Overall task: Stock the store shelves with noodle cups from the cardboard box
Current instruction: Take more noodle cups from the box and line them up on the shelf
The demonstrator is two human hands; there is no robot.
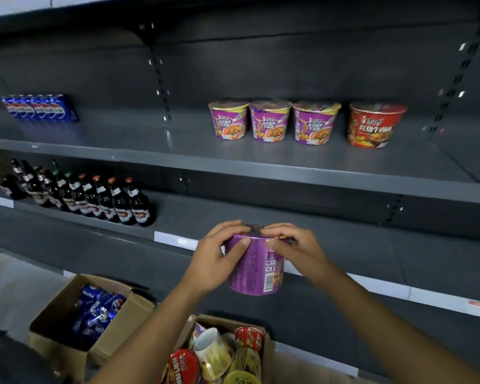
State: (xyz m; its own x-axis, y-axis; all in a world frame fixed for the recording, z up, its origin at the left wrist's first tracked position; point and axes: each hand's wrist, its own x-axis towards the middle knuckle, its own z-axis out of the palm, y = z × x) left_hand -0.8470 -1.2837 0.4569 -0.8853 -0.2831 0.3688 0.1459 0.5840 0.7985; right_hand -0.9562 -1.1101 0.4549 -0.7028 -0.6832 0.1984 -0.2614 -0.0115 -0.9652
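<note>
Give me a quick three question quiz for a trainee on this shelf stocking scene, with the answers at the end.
1. True or false: the left grip and the right grip both hold the same purple noodle cup.
2. How many purple cups stand on the shelf above the dark bottles? A two, B three, C five.
3. Fill in: on that shelf the red cup stands to the ___ of the purple row.
Key: 1 true; 2 B; 3 right.
</note>
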